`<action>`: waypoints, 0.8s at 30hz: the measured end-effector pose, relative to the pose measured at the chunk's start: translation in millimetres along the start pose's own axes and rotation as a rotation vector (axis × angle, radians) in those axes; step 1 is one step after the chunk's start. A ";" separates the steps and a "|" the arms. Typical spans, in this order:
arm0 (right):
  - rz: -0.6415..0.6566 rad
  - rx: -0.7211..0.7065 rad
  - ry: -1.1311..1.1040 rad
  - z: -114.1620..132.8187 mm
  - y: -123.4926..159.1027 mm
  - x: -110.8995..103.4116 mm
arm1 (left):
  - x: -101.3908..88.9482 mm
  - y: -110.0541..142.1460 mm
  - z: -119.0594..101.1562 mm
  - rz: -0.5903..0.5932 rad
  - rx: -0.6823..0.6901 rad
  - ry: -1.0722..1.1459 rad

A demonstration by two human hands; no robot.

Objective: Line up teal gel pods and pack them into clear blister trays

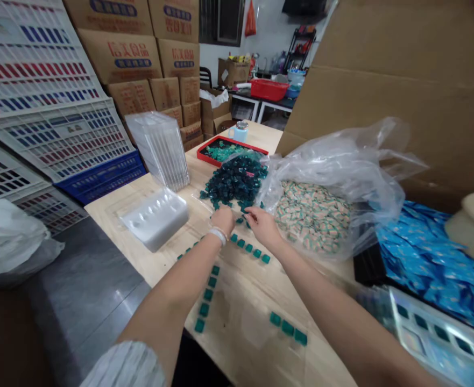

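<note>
A heap of small dark teal translucent squares [234,180] lies on the light wooden table [237,279], and both my hands reach its near edge. My left hand [223,220], with a white bracelet at the wrist, has its fingers curled down out of sight. My right hand [264,227] has its fingertips close together beside a few loose squares. Whether either hand holds a square is hidden. Short rows of teal squares [248,250] [206,295] [287,327] lie on the table below my hands. A red tray [232,149] holds lighter teal pieces.
To the right, a clear plastic bag [333,183] holds patterned beige and green packets [311,215]. A white moulded tray [154,217] and stacked clear trays [158,150] stand left. A pale blue mug [239,131] is at the far end. Blue packets [430,258] and a compartment tray [438,336] lie right.
</note>
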State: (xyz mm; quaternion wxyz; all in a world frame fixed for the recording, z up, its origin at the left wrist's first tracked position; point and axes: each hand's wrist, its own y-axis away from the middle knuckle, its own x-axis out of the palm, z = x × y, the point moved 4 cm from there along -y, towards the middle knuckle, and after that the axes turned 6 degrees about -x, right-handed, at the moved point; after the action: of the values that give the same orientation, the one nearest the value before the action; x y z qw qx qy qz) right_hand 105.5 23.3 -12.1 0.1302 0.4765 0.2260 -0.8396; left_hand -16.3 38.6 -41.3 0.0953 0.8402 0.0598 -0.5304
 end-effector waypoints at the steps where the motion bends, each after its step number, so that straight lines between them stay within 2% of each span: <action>1: 0.022 0.029 0.013 -3.8 -20.9 9.8 | 3.1 -0.2 0.2 0.003 0.014 -0.004; 4: 0.092 0.018 0.039 -9.8 -60.9 39.2 | 7.3 5.2 5.6 0.015 0.073 -0.003; 8: 0.183 0.022 0.056 -8.1 -82.9 66.4 | -4.0 12.7 13.8 0.032 0.169 0.022; 11: 0.201 0.059 0.038 -3.7 -87.5 66.0 | -19.6 25.0 19.7 0.049 0.217 0.218; 13: 0.187 0.087 0.014 -3.5 -74.9 54.8 | -25.2 41.7 27.5 0.138 0.159 0.471; 16: 0.168 0.096 -0.101 -6.6 -17.3 29.0 | -20.9 81.6 38.8 0.350 0.003 0.821; 18: 0.145 0.082 -0.298 -6.5 41.5 11.8 | -11.5 112.7 41.3 0.464 -0.106 0.991; 19: 0.127 0.124 -0.377 -7.1 72.7 4.9 | -5.1 127.7 39.7 0.512 -0.162 1.068; 22: 0.038 0.304 -0.500 -4.6 151.3 -5.8 | 16.3 164.1 22.0 0.643 -0.275 1.317; 24: -0.037 0.389 -0.573 2.4 181.0 -6.4 | 27.2 179.7 5.1 0.706 -0.297 1.437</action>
State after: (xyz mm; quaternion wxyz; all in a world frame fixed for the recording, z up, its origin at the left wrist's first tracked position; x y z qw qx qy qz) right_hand 185.5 -134.3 -51.8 0.0799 0.2330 0.0247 -0.9689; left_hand 27.1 -137.7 -50.6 0.3056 0.9234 -0.0924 0.2130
